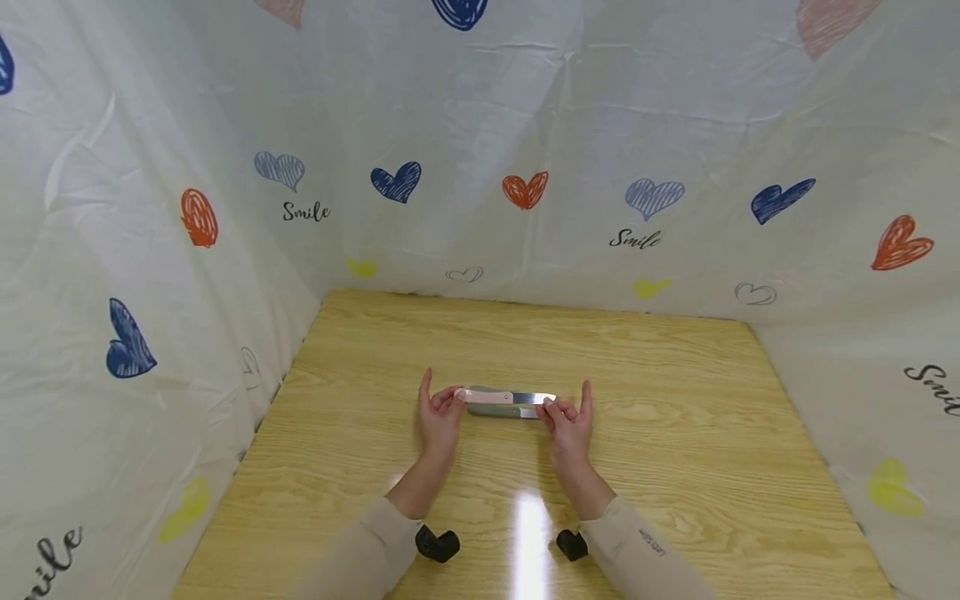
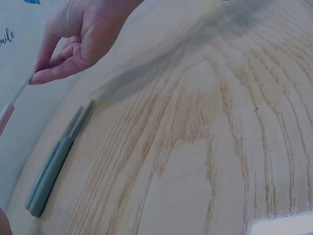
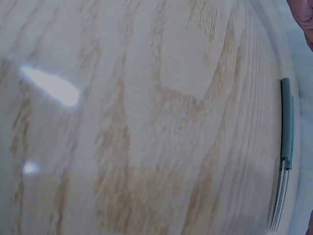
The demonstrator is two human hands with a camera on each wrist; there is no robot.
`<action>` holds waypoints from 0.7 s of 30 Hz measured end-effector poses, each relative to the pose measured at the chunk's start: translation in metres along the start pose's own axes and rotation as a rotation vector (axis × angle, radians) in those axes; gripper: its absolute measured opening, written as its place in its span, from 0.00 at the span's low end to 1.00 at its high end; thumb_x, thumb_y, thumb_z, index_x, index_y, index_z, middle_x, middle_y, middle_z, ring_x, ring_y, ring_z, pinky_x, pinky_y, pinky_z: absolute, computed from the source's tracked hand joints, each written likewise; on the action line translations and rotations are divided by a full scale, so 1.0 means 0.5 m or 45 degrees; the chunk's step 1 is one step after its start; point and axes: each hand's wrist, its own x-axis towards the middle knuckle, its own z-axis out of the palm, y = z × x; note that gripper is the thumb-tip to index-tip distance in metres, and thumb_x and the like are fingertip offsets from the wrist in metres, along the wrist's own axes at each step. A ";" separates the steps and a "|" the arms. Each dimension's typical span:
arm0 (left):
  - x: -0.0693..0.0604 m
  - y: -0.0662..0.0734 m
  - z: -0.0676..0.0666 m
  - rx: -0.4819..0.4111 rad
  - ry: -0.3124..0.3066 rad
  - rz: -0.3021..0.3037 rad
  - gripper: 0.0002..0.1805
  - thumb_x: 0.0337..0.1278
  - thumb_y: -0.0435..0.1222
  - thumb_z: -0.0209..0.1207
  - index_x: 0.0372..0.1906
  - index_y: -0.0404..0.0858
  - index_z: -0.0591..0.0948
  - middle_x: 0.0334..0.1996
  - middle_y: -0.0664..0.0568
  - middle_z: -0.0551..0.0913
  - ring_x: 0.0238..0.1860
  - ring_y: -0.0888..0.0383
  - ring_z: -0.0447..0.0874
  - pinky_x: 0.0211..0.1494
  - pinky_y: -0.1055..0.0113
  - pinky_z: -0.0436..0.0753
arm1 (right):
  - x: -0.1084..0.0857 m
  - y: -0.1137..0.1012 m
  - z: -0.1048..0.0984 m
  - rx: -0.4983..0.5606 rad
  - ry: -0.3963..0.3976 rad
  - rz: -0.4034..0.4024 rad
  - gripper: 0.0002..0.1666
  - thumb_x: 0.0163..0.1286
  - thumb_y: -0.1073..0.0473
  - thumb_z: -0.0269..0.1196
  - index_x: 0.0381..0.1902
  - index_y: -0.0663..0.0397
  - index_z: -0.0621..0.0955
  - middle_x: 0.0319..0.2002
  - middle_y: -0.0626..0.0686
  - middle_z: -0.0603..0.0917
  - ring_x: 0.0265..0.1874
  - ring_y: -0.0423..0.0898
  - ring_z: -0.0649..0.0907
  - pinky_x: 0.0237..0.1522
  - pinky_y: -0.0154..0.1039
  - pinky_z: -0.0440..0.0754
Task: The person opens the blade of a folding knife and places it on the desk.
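Note:
A knife with a pink handle and shiny blade (image 1: 532, 398) is held level between both hands, above the wooden table. My left hand (image 1: 440, 423) pinches its handle end, little finger raised. At the blade's tip, the thumb and fingers of my right hand (image 1: 572, 429) pinch the metal; the left wrist view shows this grip of the right hand (image 2: 93, 36) from the side. Under the pink knife, two green-handled knives (image 2: 51, 178) lie side by side on the table. In the right wrist view the green handles (image 3: 286, 120) appear at the right edge, blades towards the bottom.
The wood-grain table (image 1: 660, 433) reaches back to a white curtain (image 1: 577, 150) printed with hearts and words, which hangs at the back and both sides. Light glares off the tabletop between the forearms. A black device part (image 1: 437, 544) sits under each wrist.

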 end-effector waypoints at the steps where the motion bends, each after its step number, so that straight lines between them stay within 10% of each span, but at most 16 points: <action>1: 0.001 -0.002 0.001 0.007 0.020 -0.036 0.43 0.58 0.24 0.60 0.76 0.40 0.53 0.37 0.56 0.83 0.37 0.66 0.81 0.40 0.77 0.84 | 0.000 0.002 -0.001 0.011 0.008 0.005 0.56 0.65 0.81 0.54 0.78 0.43 0.40 0.19 0.43 0.79 0.28 0.38 0.85 0.35 0.30 0.86; 6: 0.000 -0.005 -0.005 0.073 0.069 -0.154 0.44 0.57 0.21 0.58 0.76 0.40 0.53 0.36 0.52 0.82 0.34 0.66 0.81 0.40 0.75 0.84 | 0.002 0.009 -0.005 -0.123 0.067 0.020 0.55 0.65 0.79 0.56 0.78 0.44 0.42 0.19 0.42 0.78 0.28 0.38 0.85 0.37 0.30 0.86; 13: -0.018 -0.025 -0.029 0.472 0.067 -0.272 0.49 0.51 0.31 0.69 0.76 0.42 0.55 0.36 0.49 0.89 0.30 0.68 0.84 0.36 0.78 0.83 | -0.016 0.015 -0.042 -0.360 0.236 0.110 0.55 0.63 0.77 0.60 0.77 0.50 0.42 0.22 0.48 0.78 0.24 0.39 0.86 0.38 0.32 0.87; 21: -0.026 -0.043 -0.034 0.691 0.066 -0.249 0.49 0.50 0.36 0.71 0.75 0.36 0.56 0.39 0.46 0.89 0.39 0.59 0.89 0.40 0.77 0.83 | -0.025 0.030 -0.067 -0.446 0.277 0.145 0.60 0.60 0.78 0.62 0.77 0.50 0.39 0.26 0.56 0.80 0.21 0.41 0.86 0.33 0.33 0.87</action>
